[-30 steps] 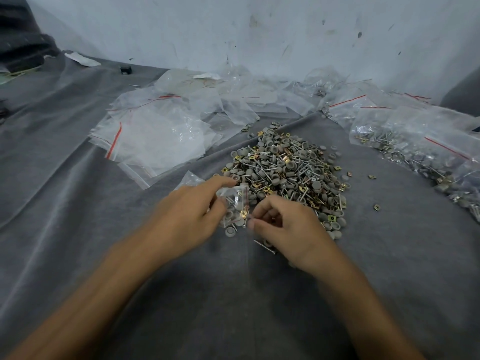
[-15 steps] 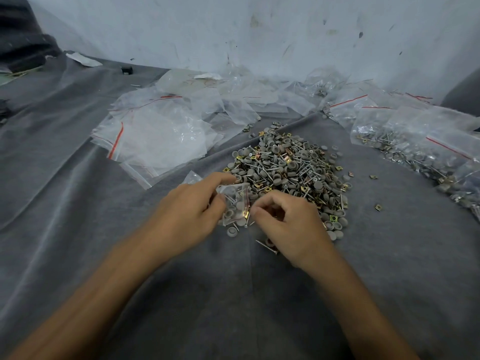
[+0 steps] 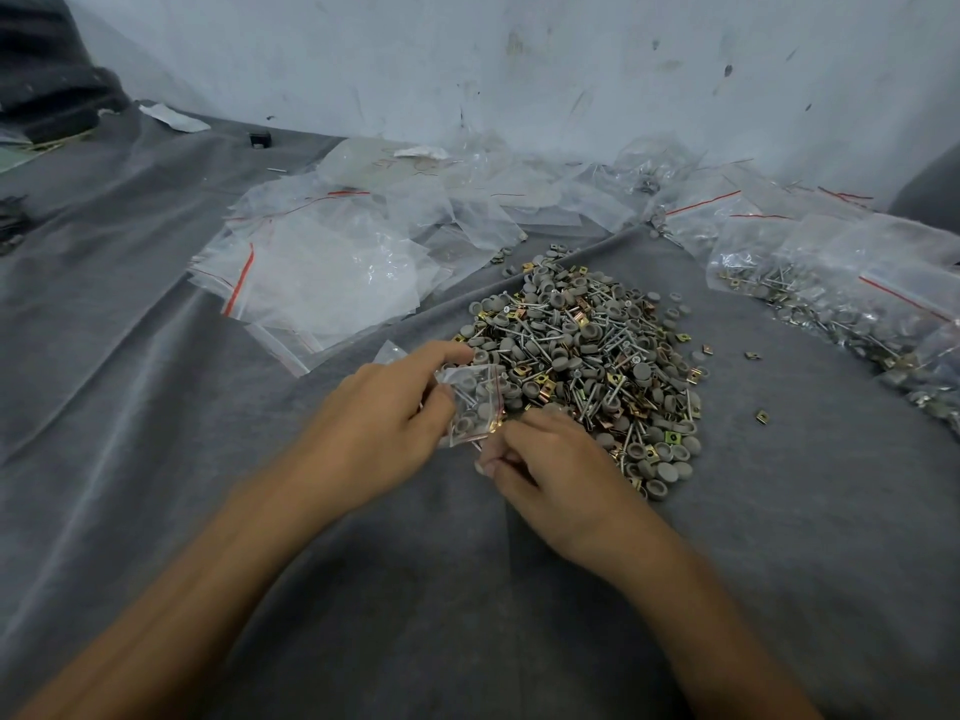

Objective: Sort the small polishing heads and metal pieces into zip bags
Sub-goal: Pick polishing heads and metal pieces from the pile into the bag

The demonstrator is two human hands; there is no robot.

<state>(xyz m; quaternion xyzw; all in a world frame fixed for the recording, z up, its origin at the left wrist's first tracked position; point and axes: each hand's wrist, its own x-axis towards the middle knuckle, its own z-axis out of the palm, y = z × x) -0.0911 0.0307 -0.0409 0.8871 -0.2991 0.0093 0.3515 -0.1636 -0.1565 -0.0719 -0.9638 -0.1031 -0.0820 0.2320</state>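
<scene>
A heap of grey polishing heads, screws and brass metal pieces lies on the grey cloth. My left hand pinches a small clear zip bag with several grey heads and pins inside, at the heap's near left edge. My right hand sits just below the bag, fingers curled, its fingertips pinching something small at the bag's lower corner. What it pinches is blurred and hidden by the fingers.
Empty zip bags with red seals are piled at the back left. Filled bags lie at the right. A few loose brass pieces are scattered right of the heap. A white wall stands behind.
The right hand has slid a little left and nearer, from beside the bag's mouth down to its lower corner. The left hand keeps holding the bag in place.
</scene>
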